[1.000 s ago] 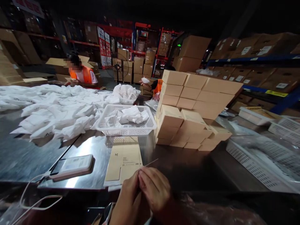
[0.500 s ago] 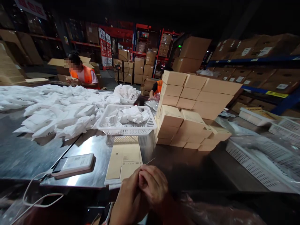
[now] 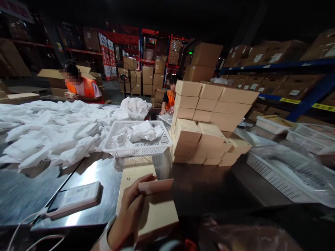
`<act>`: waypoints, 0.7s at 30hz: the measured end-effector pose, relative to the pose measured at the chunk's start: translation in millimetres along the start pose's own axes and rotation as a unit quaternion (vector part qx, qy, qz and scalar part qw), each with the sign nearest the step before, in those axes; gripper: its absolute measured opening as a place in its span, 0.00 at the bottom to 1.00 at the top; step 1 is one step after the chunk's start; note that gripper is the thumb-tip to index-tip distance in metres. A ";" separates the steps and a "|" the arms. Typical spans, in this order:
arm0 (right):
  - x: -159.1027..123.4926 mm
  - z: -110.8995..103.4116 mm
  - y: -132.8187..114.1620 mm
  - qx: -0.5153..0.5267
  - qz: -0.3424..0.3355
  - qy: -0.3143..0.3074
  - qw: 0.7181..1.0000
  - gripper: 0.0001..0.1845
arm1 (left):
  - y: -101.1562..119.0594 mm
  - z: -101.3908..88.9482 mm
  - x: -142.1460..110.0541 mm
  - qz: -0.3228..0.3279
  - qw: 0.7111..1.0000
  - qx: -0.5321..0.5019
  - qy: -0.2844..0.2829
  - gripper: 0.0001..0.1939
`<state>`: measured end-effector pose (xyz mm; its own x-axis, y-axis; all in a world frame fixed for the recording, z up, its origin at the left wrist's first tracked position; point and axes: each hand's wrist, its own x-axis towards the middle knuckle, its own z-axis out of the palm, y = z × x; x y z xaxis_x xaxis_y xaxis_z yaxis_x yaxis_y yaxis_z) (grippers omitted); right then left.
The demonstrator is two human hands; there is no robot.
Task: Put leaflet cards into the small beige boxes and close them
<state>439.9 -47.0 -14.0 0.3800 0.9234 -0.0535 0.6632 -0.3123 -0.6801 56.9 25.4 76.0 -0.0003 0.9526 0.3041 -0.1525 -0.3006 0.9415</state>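
My left hand point(image 3: 127, 205) grips a small tan cardboard box point(image 3: 159, 212) by its left side, fingers curled over near the top. A pale flap point(image 3: 155, 186) stands out at the box's far end. Under and beyond this hand lie flat tan cartons point(image 3: 137, 166) with a small dark logo. My right hand is not visible; the area below the box is dark and blurred.
A white basket point(image 3: 137, 152) holds white bags, with a large pile of white bags point(image 3: 60, 132) at left. Tan boxes point(image 3: 211, 115) stand stacked at right. A corded handheld device point(image 3: 75, 198) lies left. Clear plastic covers a basket point(image 3: 277, 179). Two people in orange vests are beyond.
My hands have parted. The left now holds an opened-out box in front of me, and the right has dropped out of view. The camera view has shifted slightly.
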 end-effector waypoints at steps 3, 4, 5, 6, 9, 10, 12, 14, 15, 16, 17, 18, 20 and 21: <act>-2.7 23.8 -35.5 0.086 -0.028 -0.086 0.992 0.26 | 1.7 -2.8 19.5 0.001 0.999 -0.032 -0.025 0.21; -0.4 33.7 -62.2 0.143 -0.099 -0.093 0.980 0.32 | 1.0 -3.5 25.3 0.010 0.999 -0.037 -0.033 0.21; 3.3 43.8 -92.6 0.213 -0.187 -0.072 0.956 0.36 | -0.7 -4.1 30.6 0.024 0.998 -0.040 -0.042 0.21; 7.7 53.8 -123.6 0.283 -0.264 -0.064 0.920 0.39 | -3.6 -4.7 35.2 0.041 0.997 -0.044 -0.052 0.20; 20.4 81.9 -197.6 0.394 -0.367 -0.145 0.830 0.41 | -19.1 -7.6 44.2 0.071 0.991 -0.052 -0.103 0.20; 23.7 90.4 -211.6 0.403 -0.365 -0.174 0.821 0.40 | -26.0 -8.8 45.4 0.072 0.990 -0.045 -0.116 0.21; 28.8 105.4 -223.9 0.411 -0.334 -0.202 0.824 0.36 | -39.4 -11.1 45.3 0.062 0.991 -0.030 -0.117 0.22; 32.4 117.0 -222.9 0.423 -0.300 -0.193 0.833 0.33 | -48.9 -12.0 42.5 0.028 0.996 -0.032 -0.078 0.25; 33.4 121.1 -220.5 0.427 -0.288 -0.182 0.837 0.31 | -51.4 -11.7 40.1 0.005 0.998 -0.037 -0.054 0.26; 33.9 124.1 -218.0 0.429 -0.281 -0.171 0.842 0.28 | -52.4 -10.8 37.3 -0.020 0.998 -0.042 -0.030 0.26; 33.6 125.8 -215.9 0.426 -0.277 -0.160 0.846 0.25 | -52.0 -9.5 34.0 -0.041 0.998 -0.043 -0.010 0.25; 32.7 126.4 -214.2 0.423 -0.274 -0.147 0.851 0.23 | -50.7 -7.9 30.3 -0.057 0.997 -0.042 0.006 0.22; 29.6 124.6 -211.7 0.424 -0.281 -0.139 0.850 0.19 | -47.1 -4.4 21.8 -0.068 0.997 -0.033 0.029 0.16; 27.8 122.6 -210.6 0.424 -0.294 -0.138 0.845 0.19 | -45.5 -2.8 17.4 -0.069 0.996 -0.031 0.044 0.15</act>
<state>231.7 71.8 38.1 -0.0967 0.9170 0.3869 -0.0607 0.3826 -0.9219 61.1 55.8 38.1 -0.0615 0.9857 0.1567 -0.2171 -0.1664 0.9619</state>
